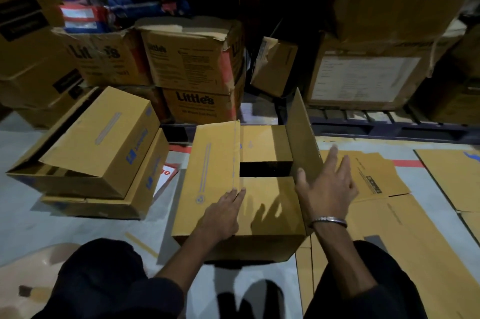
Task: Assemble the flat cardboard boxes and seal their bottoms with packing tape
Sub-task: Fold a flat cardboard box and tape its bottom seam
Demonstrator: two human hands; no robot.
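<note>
Box (270, 204), a brown cardboard carton, sits on the floor (23, 214) straight in front of a seated person, between their knees, with its flaps facing up. Its two short flaps are folded down, and a dark gap shows between them at the middle of the box. Its left long flap (210, 175) is folded down over them, printed with a blue stripe. Its right long flap (304, 136) stands upright at the right edge of the box.

Left hand (223, 214) lies flat on the box, fingers straight, pressing the inner edge of the left flap where it meets the near short flap. Right hand (328, 183) is spread, fingers apart and straight, at the outer side of the upright right flap; whether it touches the flap cannot be told, as the fingers are blurred. A metal bangle (327, 222) circles the right wrist.

Left of the box, two more cartons (104, 147) are stacked on the floor, the upper one tilted. Right of the box, flat cardboard sheets (389, 214) lie on the floor. Behind the box, printed cartons (192, 64) marked "Little's" are piled up, and a larger carton with a white label (363, 77) stands on a dark pallet (389, 129). Near the left knee, a tan strip (141, 244) lies on the floor.
</note>
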